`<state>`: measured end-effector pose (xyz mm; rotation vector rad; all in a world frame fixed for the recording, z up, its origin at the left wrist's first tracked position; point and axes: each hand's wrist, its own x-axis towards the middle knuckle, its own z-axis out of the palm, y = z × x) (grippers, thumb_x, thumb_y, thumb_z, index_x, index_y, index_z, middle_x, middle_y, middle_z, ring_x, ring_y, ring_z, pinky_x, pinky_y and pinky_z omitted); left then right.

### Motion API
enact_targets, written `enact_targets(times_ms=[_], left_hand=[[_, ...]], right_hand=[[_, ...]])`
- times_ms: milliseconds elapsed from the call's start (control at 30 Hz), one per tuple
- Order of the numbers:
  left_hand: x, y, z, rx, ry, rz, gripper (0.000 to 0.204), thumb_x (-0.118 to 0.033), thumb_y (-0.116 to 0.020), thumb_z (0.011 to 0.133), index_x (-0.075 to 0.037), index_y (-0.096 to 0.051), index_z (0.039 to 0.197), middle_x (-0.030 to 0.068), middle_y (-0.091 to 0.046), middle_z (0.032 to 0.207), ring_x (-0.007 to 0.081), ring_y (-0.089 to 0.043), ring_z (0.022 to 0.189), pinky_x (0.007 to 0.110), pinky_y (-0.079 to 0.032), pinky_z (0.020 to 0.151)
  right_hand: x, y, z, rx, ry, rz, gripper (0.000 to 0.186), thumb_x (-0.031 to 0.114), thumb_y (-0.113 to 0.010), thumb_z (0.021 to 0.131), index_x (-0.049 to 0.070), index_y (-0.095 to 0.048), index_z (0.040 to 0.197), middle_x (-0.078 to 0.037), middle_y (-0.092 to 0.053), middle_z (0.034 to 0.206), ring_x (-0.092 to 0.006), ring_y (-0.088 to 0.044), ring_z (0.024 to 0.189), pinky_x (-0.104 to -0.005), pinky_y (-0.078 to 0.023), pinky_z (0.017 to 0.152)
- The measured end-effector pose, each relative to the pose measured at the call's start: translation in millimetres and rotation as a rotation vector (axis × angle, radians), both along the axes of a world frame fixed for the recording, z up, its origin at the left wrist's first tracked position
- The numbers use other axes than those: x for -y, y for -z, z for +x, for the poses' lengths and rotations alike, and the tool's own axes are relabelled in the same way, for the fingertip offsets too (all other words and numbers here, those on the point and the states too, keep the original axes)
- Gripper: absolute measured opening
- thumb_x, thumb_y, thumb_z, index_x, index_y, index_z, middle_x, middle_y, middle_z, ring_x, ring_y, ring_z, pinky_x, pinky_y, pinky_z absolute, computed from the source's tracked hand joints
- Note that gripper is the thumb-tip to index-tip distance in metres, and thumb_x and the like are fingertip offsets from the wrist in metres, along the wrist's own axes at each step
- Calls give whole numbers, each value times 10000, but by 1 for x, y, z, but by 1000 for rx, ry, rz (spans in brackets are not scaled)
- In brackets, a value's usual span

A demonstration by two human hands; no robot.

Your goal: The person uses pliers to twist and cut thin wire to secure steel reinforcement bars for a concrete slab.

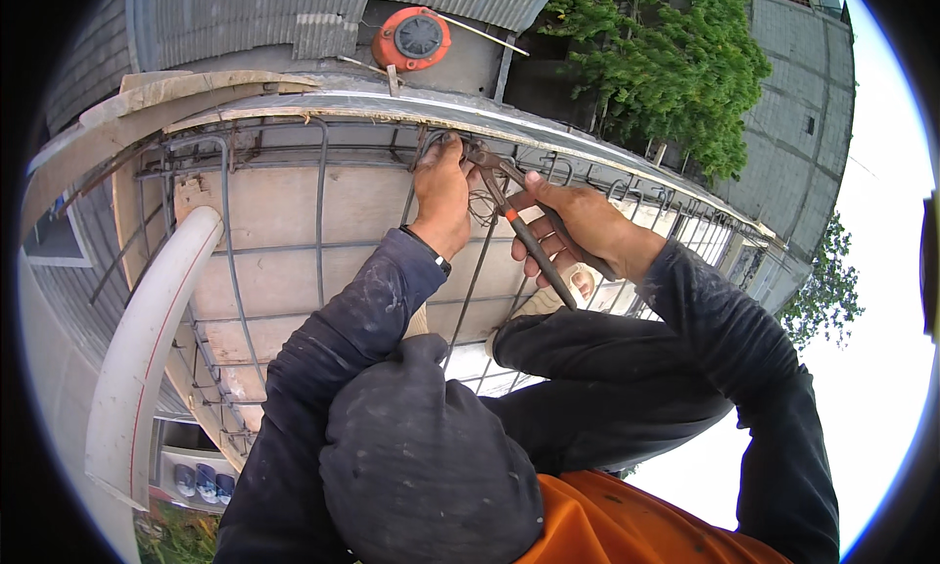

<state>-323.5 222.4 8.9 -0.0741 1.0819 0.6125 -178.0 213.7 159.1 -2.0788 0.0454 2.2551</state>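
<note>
My left hand (441,197) is closed at the rebar along the top edge of the grid (321,221), pinching at a crossing; what its fingertips hold is too small to make out. My right hand (573,226) grips a pair of pincers (512,221) with dark handles and an orange band, their head against the bars beside my left fingertips. A loose coil of thin wire (480,208) hangs under the pincers' head, partly behind them. My foot in a sandal (581,282) rests on the grid below my right hand.
Pale formwork boards (255,197) lie under the bars, with a plank edge (235,109) along the far side. A white pipe (147,349) curves at the left. Beyond are a corrugated roof (225,21), an orange drum (392,50), trees (676,74) and a block wall (793,104).
</note>
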Motion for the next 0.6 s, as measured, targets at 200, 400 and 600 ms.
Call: enact_targets(times_ms=[200,400,600], left_hand=[[-1,-9,-26,155,114,18,330,-211,-507,1137,-11,-570,1392,82,-642,1292,188,-671,1122,371,-569,967],[1,-31,-72,-449,673,1324,553,-134,-619,1004,-122,-515,1547,117,-564,1510,277,-562,1415,473,-414,1223],[-31,-25,-44,-446,920,2133,219,-116,-679,904,-120,-709,1121,53,-706,1258,224,-634,1315,497,-345,1288]], right_hand=[[31,12,-6,-185,311,3,547,579,-452,1121,56,-562,1236,-109,-694,920,-217,-738,790,-381,-647,704],[39,-7,-28,-125,266,-32,400,260,-824,956,62,-581,1206,-48,-695,909,-173,-744,797,-351,-640,700],[40,-13,-39,-81,256,-14,491,302,-848,928,20,-573,1222,-74,-710,931,-182,-745,799,-325,-610,689]])
